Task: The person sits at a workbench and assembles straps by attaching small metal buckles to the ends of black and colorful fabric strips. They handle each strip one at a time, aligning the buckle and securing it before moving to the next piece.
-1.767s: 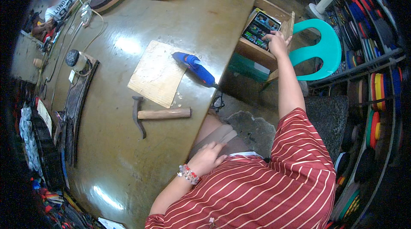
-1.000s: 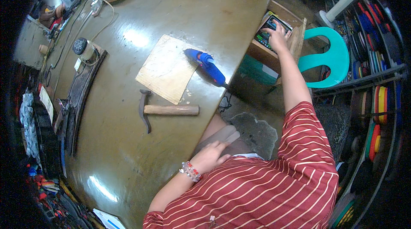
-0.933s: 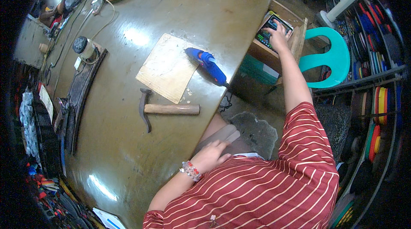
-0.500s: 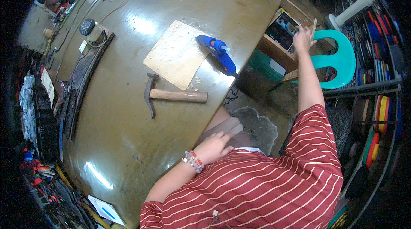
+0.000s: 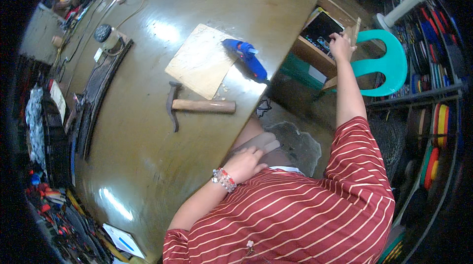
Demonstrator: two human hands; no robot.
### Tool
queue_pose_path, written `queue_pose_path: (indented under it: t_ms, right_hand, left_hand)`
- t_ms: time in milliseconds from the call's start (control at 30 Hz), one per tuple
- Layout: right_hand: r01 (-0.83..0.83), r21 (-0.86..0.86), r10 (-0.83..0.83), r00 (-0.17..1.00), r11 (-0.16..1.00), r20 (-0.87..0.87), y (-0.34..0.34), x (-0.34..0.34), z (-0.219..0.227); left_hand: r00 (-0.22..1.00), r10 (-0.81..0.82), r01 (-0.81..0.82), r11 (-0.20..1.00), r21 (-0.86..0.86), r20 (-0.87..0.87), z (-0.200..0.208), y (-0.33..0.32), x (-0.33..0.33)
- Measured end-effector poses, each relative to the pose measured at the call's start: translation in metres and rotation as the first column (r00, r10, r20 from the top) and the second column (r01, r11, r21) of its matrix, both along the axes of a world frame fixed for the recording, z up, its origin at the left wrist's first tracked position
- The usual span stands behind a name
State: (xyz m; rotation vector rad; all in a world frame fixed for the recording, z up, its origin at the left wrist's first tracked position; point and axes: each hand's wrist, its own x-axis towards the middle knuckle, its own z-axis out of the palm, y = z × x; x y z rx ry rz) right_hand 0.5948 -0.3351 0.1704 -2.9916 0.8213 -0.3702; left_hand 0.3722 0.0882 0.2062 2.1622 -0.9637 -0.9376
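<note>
My left hand (image 5: 244, 164), with a beaded bracelet on its wrist, lies on my lap. Its fingers are stretched out beside the flat, rounded end of a grey-brown thing (image 5: 262, 141) whose kind I cannot make out. My right arm reaches out to an open wooden drawer (image 5: 316, 53) at the table's right side. Inside lies a dark-screened device like a tablet (image 5: 315, 31). My right hand (image 5: 341, 47) is over the screen's near right end, beside the drawer's front board, fingers apart and slightly bent, with nothing seen held. Whether the fingertips touch the screen is unclear.
A hammer (image 5: 204, 106), a cream board (image 5: 199, 62) and a blue glue gun (image 5: 249, 62) lie on the table. A jar (image 5: 107, 37) stands at the left by a long dark strip (image 5: 101, 101). Beyond the drawer is a turquoise chair (image 5: 394, 62); shelves line the right.
My right hand has shifted left and slightly down, from the drawer's front edge toward the screen, and its fingers are more bent. My left hand stays on my lap. The view has shifted slightly.
</note>
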Motion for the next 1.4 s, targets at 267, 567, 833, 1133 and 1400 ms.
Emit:
queue_pose_path:
  t_ms: [267, 567, 833, 1133, 1400]
  right_hand:
    - [0.012, -0.035, -0.012, 1.000, 0.999, 0.009, -0.001, 0.006, -0.003]
    - [0.014, -0.056, -0.014, 1.000, 0.998, 0.006, -0.016, 0.013, -0.010]
    - [-0.010, 0.014, 0.010, 1.000, 1.000, 0.010, -0.012, 0.008, -0.007]
    - [-0.177, -0.035, 0.177, 0.984, 0.984, -0.005, -0.006, 0.006, -0.016]
    - [-0.057, -0.016, 0.059, 0.990, 0.998, 0.132, -0.010, 0.010, -0.015]
  left_hand:
    - [0.441, -0.660, -0.533, 0.352, -0.769, -0.608, 0.147, -0.016, -0.013]
    - [0.402, -0.777, -0.867, -0.151, -0.475, -0.485, 0.228, -0.044, -0.070]
    - [0.565, -0.592, -0.743, -0.062, -0.666, -0.575, 0.216, -0.040, -0.089]
    - [0.670, -0.545, -0.560, 0.075, -0.825, -0.504, 0.210, -0.037, -0.087]
    - [0.642, -0.536, -0.643, 0.012, -0.766, -0.548, 0.218, -0.044, -0.080]
